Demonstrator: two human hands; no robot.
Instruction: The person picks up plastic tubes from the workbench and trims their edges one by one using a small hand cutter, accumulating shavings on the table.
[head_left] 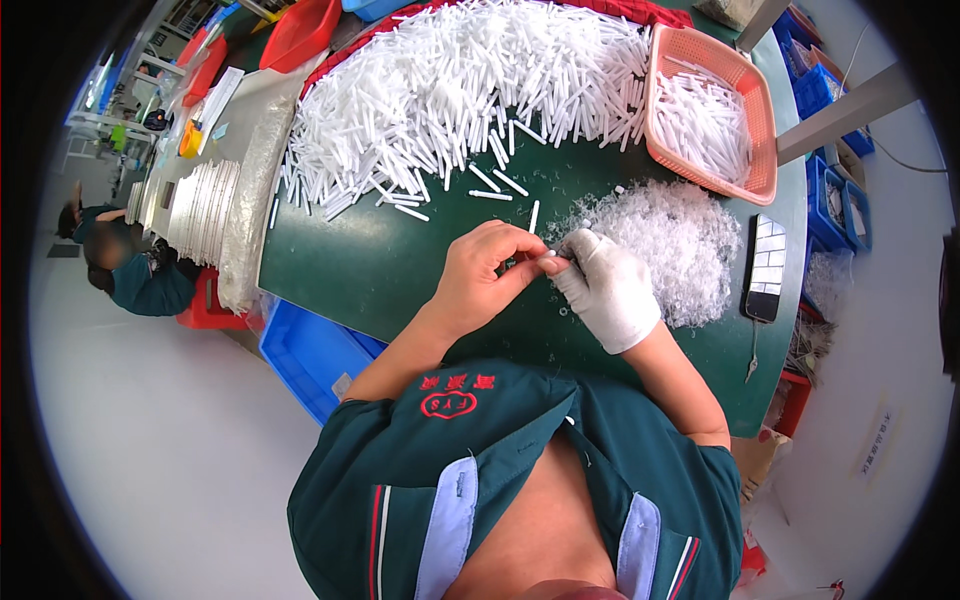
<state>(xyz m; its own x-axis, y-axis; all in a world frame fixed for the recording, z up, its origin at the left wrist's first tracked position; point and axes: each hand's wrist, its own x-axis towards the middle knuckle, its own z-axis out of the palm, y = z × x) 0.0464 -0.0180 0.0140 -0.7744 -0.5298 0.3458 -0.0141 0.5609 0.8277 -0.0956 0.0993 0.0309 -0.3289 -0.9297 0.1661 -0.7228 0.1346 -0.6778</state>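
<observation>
My bare left hand (482, 280) is closed in a pinch, thumb against forefinger. My right hand (612, 292), in a white glove with the thumb tip bare, meets it fingertip to fingertip. Between them shows the end of a small white plastic piece (550, 254), mostly covered by the fingers. Just beyond lies a loose white plastic tube (534, 216) on the green table (350, 262). Beside my right hand spreads a heap of small clear plastic scraps (680, 245), some ring-like. A large mound of white plastic tubes (450, 95) fills the far side.
A pink basket (762, 110) of white tubes stands at the far right. Near the right edge lies a phone (765, 270). A blue bin (310, 355) sits below the table's left side. Blue crates (835, 205) line the right. Another person (140, 265) is at far left.
</observation>
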